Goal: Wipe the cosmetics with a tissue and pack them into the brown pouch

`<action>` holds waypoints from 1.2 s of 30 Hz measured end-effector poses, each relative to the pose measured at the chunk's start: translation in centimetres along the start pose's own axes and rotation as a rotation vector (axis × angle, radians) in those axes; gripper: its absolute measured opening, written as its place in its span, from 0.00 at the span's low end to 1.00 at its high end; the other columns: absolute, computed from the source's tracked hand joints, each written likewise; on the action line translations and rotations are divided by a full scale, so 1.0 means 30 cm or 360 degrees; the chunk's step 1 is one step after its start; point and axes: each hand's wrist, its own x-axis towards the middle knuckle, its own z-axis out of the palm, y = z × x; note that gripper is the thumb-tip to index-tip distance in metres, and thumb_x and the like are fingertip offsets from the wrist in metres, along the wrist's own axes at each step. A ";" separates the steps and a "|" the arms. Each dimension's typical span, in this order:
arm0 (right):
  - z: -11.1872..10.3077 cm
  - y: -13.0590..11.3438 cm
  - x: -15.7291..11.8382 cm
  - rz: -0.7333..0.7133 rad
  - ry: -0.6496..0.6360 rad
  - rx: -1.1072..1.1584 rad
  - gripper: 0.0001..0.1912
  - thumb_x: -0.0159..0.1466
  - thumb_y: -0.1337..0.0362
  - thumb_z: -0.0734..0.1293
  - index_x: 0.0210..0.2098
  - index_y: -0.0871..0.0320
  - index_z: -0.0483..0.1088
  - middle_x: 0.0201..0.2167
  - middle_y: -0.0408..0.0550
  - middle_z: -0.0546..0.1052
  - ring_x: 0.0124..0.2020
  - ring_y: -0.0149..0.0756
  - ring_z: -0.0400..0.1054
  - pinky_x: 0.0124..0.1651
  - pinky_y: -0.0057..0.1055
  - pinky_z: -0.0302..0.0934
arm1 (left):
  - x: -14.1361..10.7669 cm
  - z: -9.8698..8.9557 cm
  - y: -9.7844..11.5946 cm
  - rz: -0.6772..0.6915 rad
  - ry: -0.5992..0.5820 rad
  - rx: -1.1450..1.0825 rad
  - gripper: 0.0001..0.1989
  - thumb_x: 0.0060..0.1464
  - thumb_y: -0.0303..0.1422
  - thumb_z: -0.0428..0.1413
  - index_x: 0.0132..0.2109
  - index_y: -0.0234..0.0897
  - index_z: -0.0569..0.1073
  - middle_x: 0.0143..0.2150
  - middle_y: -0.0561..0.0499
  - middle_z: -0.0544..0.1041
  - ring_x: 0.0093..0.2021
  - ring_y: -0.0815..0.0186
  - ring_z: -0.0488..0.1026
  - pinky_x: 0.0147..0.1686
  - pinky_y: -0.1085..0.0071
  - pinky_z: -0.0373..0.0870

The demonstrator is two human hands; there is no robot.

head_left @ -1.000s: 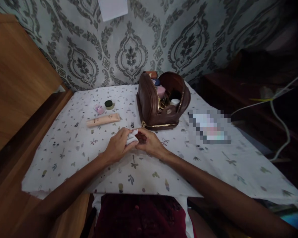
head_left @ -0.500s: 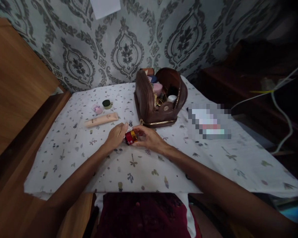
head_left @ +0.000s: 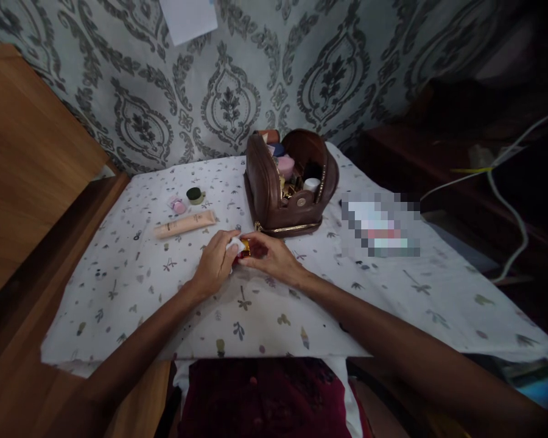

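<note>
Container (head_left: 246, 247), small, red and gold, is caught between our left hand (head_left: 214, 260), which pinches a white wad (head_left: 235, 244), perhaps tissue, against it, and our right hand (head_left: 274, 258), whose fingers grip the gold end. A slip looks the likeliest mishap: the sides seem glossy, mostly fingertips appear to bear the load, and a hard push from the wad could twist it free onto the surface (head_left: 265, 328). If the top is loose, which is hidden from us, a squeeze could spill what is inside. Just beyond our right hand, the unzipped brown bag (head_left: 285, 216) stands near enough for a knuckle to nudge. Beyond our left hand, the peach tube (head_left: 185, 224) carries dark print too small to read; the bag's round emblem (head_left: 302, 202) is equally illegible. No label shows on the container.
</note>
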 end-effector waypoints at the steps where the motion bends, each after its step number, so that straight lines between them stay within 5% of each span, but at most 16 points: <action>1: 0.001 0.002 0.003 0.0040 0.0015 0.0091 0.28 0.53 0.50 0.77 0.49 0.55 0.73 0.36 0.44 0.78 0.37 0.36 0.72 0.43 0.35 0.67 | -0.004 0.003 -0.002 0.0094 0.0018 0.0060 0.19 0.70 0.38 0.43 0.59 0.33 0.68 0.51 0.41 0.74 0.53 0.59 0.71 0.55 0.62 0.67; 5: 0.006 0.000 0.008 0.0231 0.0054 0.0424 0.30 0.49 0.47 0.79 0.46 0.55 0.73 0.35 0.43 0.77 0.37 0.35 0.72 0.44 0.34 0.66 | -0.014 0.016 -0.014 0.0422 0.0089 0.0316 0.23 0.69 0.35 0.46 0.67 0.35 0.59 0.58 0.36 0.69 0.58 0.56 0.66 0.58 0.56 0.66; 11: 0.029 -0.053 -0.009 0.0466 -0.0014 0.0920 0.26 0.55 0.41 0.74 0.39 0.56 0.74 0.30 0.40 0.74 0.28 0.28 0.67 0.32 0.26 0.61 | -0.010 0.014 -0.023 0.0669 0.0192 0.0418 0.32 0.67 0.36 0.51 0.72 0.41 0.50 0.60 0.36 0.66 0.60 0.53 0.66 0.57 0.53 0.68; 19: 0.026 -0.049 -0.009 0.1042 -0.0380 0.1212 0.35 0.61 0.30 0.58 0.28 0.57 0.70 0.19 0.43 0.73 0.18 0.27 0.62 0.20 0.24 0.53 | -0.013 0.015 -0.036 0.0649 0.0169 0.0231 0.34 0.64 0.48 0.52 0.71 0.44 0.53 0.57 0.37 0.69 0.56 0.53 0.70 0.52 0.56 0.72; 29: 0.034 -0.080 -0.016 0.0584 -0.0225 0.1237 0.28 0.53 0.40 0.76 0.36 0.58 0.72 0.27 0.41 0.76 0.27 0.27 0.70 0.29 0.23 0.61 | -0.045 0.004 -0.067 0.0038 -0.0020 -0.0012 0.34 0.63 0.51 0.51 0.68 0.35 0.58 0.56 0.40 0.75 0.51 0.55 0.76 0.53 0.59 0.71; 36: 0.035 -0.081 -0.013 0.0308 -0.0047 0.0748 0.27 0.51 0.44 0.77 0.39 0.55 0.69 0.33 0.41 0.76 0.32 0.31 0.69 0.32 0.26 0.61 | -0.037 0.000 -0.039 -0.0119 -0.0029 -0.0342 0.30 0.65 0.50 0.46 0.63 0.32 0.63 0.50 0.41 0.79 0.45 0.58 0.76 0.47 0.63 0.70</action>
